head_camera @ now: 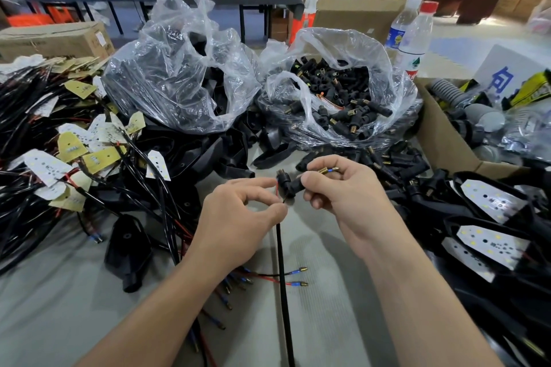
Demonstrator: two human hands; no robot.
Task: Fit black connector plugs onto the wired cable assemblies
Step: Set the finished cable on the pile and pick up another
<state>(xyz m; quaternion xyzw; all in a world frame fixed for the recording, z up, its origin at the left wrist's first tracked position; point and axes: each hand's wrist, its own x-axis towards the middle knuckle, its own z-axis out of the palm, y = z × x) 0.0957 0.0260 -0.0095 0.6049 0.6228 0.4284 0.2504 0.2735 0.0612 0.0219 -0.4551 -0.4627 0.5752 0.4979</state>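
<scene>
- Right hand [337, 188] fingers clamped on black connector plug [289, 185], just in front of the open bag of plugs [337, 92].
- Left hand [238, 211] fingertips pinched on cable [281, 250] wires, touching the plug.

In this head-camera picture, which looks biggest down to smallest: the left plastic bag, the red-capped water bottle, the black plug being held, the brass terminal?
1. Left plastic bag
2. Red-capped water bottle, though it stands farther back
3. Black plug, held in right hand
4. Brass terminal
</scene>
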